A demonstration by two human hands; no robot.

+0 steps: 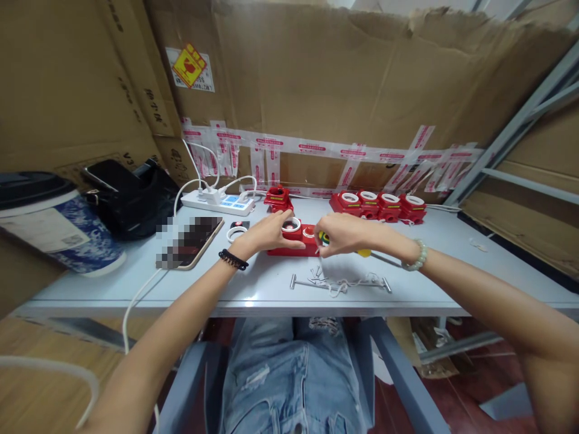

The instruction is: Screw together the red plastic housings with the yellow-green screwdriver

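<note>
My left hand (271, 232) grips a red housing (275, 252) with a white ring (292, 225) on its top, thumb in front and fingers behind. Just right of that ring, a second round opening (309, 231) shows on the red part. Closed around a screwdriver (363, 253) with a yellow and green handle, my right hand (337, 234) is at the right end of the housing. The screwdriver's shaft points right, beneath my forearm. Whether my right fingertips also pinch something small is unclear. Several loose screws (316, 275) lie in front of my hands.
A metal rod (339, 285) with white string lies near the table's front edge. Several red housings (380, 206) stand at the back right, another (278, 198) behind my left hand. Leftward are a loose white ring (237, 233), phone (194, 241), power strip (219, 202), black bag (131, 205) and cup (63, 229).
</note>
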